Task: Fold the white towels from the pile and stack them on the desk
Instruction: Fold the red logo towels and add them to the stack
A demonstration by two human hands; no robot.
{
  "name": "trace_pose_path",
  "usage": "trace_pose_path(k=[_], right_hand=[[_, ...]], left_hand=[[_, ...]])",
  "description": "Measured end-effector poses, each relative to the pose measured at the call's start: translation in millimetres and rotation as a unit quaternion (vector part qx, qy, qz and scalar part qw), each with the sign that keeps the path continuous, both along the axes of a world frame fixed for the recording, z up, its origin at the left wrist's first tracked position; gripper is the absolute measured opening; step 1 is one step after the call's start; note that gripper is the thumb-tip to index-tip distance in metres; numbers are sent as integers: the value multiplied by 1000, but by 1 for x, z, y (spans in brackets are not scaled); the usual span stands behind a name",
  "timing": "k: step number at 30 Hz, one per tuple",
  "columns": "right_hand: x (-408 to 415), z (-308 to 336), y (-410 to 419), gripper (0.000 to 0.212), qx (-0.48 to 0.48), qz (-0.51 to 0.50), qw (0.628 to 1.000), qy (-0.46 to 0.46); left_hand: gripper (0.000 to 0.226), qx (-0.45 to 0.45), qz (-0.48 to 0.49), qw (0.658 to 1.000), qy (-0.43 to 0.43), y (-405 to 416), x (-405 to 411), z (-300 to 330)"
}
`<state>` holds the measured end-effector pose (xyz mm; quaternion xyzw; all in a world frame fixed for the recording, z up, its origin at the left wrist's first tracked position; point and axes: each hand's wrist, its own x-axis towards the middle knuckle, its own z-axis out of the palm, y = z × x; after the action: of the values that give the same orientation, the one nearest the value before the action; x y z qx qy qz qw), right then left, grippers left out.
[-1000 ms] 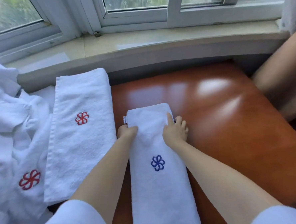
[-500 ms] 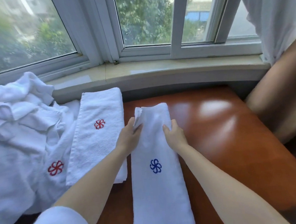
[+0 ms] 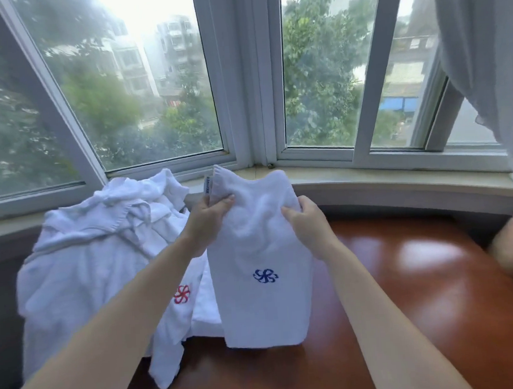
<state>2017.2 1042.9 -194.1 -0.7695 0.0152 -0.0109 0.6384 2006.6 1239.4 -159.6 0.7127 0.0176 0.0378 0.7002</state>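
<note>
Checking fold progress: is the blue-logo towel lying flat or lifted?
Lifted: both hands, left and right, grip the towel's top; it hangs.

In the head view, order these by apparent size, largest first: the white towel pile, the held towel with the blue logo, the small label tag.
1. Crumpled white towel pile, largest.
2. Folded white towel with blue pinwheel logo, lifted in the left hand and right hand; it is nearer the camera, so the gap is unsure.
3. Small white label tag, smallest.
</note>
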Motion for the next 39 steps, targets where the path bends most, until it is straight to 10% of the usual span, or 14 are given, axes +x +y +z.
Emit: trace_pose_path(k=[11,21,31,39], right_hand=[[68,47,64,10,86,9,996,9],[171,-4,81,20,-3,-64,997,50],[243,-128,65,17,-103,-102,973,179],[213,-162,73,37,-45,-155,976,145]], left_hand=[[19,-63,-12,997,33,65,62,58],[8,-40,-9,995,93,82,182,-12],[34,167,-83,941,283,67,282,-150],[46,249,-9,932,265,69,257,-172]])
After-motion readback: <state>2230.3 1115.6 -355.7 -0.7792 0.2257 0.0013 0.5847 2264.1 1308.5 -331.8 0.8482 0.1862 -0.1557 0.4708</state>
